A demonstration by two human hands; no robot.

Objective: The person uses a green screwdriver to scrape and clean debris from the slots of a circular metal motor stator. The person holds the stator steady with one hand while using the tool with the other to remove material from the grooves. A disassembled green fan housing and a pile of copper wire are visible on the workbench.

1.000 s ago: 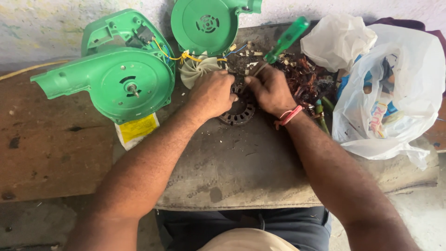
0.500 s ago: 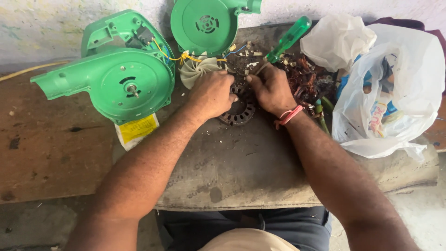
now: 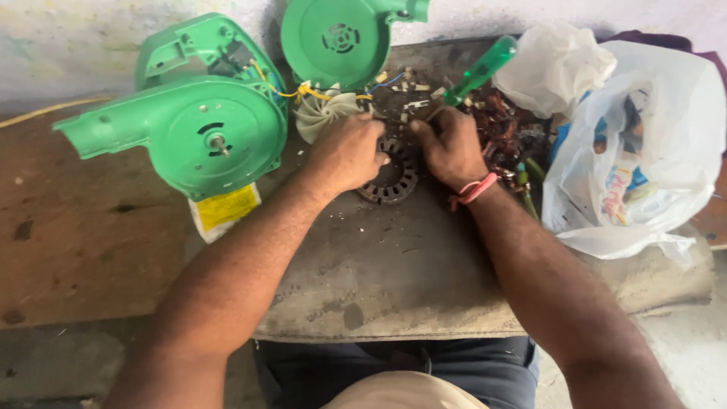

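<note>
We saw the dark, slotted metal motor ring [image 3: 390, 182] lying on the worn grey stone slab [image 3: 394, 280], just right of the green plastic blower housing [image 3: 193, 136]. Our left hand [image 3: 344, 151] was curled over the ring's left edge, gripping it. Our right hand [image 3: 452, 148] was closed at the ring's right edge; what its fingers pinched we could not tell. A green-handled screwdriver [image 3: 478, 72] lay beyond the ring, and a white plastic bag [image 3: 644, 151] sat well right of it.
</note>
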